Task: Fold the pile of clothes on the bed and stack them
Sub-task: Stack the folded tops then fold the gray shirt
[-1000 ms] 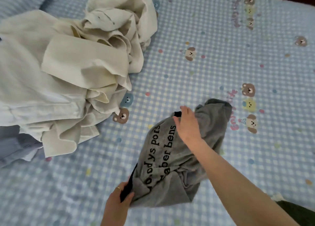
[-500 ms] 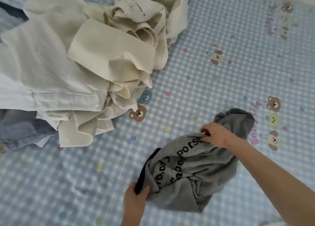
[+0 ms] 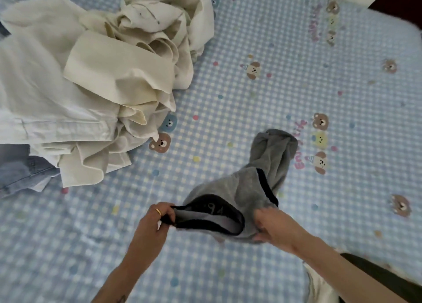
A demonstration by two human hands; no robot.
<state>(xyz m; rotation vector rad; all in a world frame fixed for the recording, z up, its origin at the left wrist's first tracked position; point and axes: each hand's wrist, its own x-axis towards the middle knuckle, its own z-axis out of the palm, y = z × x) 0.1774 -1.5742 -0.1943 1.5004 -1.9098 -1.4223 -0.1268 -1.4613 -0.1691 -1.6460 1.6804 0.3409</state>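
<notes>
A grey garment [image 3: 258, 183] with black trim hangs stretched between my two hands above the bed, and its far end trails on the sheet. My left hand [image 3: 157, 218], with a ring on one finger, pinches the black-edged opening at its left side. My right hand [image 3: 271, 225] grips the grey cloth at the opening's right side. The opening gapes toward me. A pile of cream and white clothes [image 3: 96, 74] lies crumpled at the upper left, apart from both hands.
The bed [image 3: 285, 92] wears a blue checked sheet printed with bears. A blue denim piece [image 3: 18, 172] sticks out from under the pile at the left edge. White and dark cloth [image 3: 324, 284] lies at the bottom right.
My right hand left the garment's far part and came near to take the opening's right side. The garment has been turned and lifted, so the printed lettering no longer shows on top.
</notes>
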